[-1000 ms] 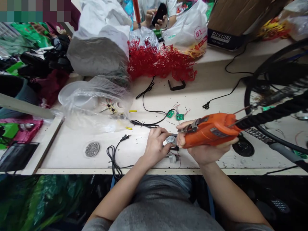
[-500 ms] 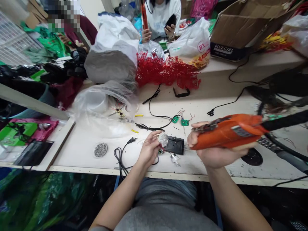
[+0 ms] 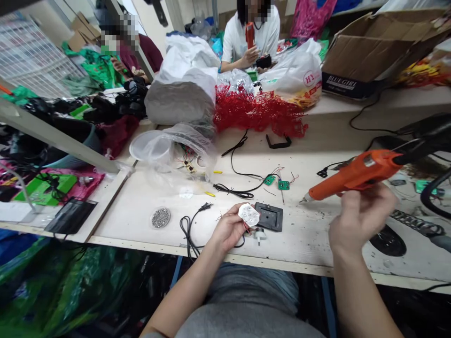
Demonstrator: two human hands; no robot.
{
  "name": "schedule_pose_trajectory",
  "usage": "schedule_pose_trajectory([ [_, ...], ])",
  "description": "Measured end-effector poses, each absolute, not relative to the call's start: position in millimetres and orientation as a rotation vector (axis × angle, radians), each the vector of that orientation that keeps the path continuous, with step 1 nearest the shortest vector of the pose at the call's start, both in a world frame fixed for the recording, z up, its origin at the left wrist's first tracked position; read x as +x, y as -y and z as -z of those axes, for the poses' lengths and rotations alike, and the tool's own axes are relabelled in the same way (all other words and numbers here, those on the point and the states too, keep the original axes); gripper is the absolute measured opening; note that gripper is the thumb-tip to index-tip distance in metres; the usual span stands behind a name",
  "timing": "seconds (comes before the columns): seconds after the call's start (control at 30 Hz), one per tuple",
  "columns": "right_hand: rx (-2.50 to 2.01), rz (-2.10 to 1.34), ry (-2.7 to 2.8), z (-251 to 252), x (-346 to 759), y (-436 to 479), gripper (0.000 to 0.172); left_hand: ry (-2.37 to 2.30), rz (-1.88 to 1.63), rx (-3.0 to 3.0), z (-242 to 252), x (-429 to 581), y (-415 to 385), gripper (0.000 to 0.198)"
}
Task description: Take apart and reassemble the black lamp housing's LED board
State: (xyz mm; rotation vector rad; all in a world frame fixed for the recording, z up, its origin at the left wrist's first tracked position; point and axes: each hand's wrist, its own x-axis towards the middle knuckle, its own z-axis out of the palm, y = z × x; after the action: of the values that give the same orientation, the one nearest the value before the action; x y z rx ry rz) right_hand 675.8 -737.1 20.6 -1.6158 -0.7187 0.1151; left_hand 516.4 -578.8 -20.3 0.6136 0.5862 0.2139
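Observation:
My left hand (image 3: 230, 228) pinches a white hexagonal LED board (image 3: 249, 215) with several small clear domes on its face. Thin wires trail from under the board. Just right of it lies a black rectangular plastic housing (image 3: 269, 217), and a small white part with a metal shaft (image 3: 260, 235) sits below that. My right hand (image 3: 362, 216) is slightly blurred, its fingers curled, just under an orange electric screwdriver (image 3: 352, 174). The screwdriver hangs from its black cable, with its bit pointing down-left to the table. The hand no longer wraps round its body.
Green circuit boards (image 3: 283, 185) with wires lie beyond the housing. A dish of screws (image 3: 160, 218) and a coiled plug cord (image 3: 188, 230) are at left. Red plastic pieces (image 3: 257, 110) form a heap behind. A co-worker (image 3: 234, 40) across the bench holds another orange screwdriver.
My right hand has come off the screwdriver's body and moved down-right. The LED board has turned its domed face up in my left hand. The view has shifted left.

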Motion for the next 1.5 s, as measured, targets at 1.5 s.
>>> schedule_pose_trajectory([
  [1.5, -1.787, 0.411, -0.151, -19, 679, 874, 0.047, 0.13, -0.862, 2.385, 27, 502, 600, 0.027],
])
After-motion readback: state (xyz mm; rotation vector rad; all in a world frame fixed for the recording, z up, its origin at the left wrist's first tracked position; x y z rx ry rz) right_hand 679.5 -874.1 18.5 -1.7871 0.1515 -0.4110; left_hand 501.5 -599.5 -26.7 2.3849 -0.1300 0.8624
